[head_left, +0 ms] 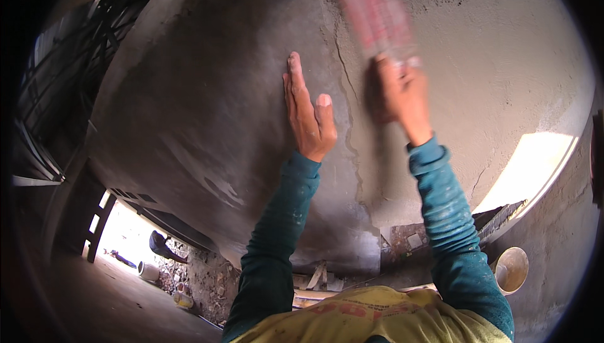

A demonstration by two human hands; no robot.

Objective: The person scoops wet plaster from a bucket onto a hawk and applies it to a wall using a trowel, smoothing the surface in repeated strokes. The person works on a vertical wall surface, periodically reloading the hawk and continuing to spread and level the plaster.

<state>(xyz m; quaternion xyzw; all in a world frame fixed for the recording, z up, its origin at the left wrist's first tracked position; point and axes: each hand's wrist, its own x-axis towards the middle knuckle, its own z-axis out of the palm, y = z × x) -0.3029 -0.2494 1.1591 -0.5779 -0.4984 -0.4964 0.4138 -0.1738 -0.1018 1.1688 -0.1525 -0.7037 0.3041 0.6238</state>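
Note:
My right hand is closed around the near end of a plastering float, a flat rectangular board with reddish marks on a pale face. Motion blurs the float, which lies over the lighter, rougher plaster of the wall at the upper right. My left hand is open, fingers stretched upward and thumb apart, with nothing in it. It is over the darker, smoother plaster; whether the palm touches that surface I cannot tell. An uneven ridge runs between the two plaster areas.
A pale bucket stands at the lower right beside my right arm. Wood pieces lie below the wall. At lower left are rubble, another bucket and a dark figure, seemingly a person. Metal bars stand at far left.

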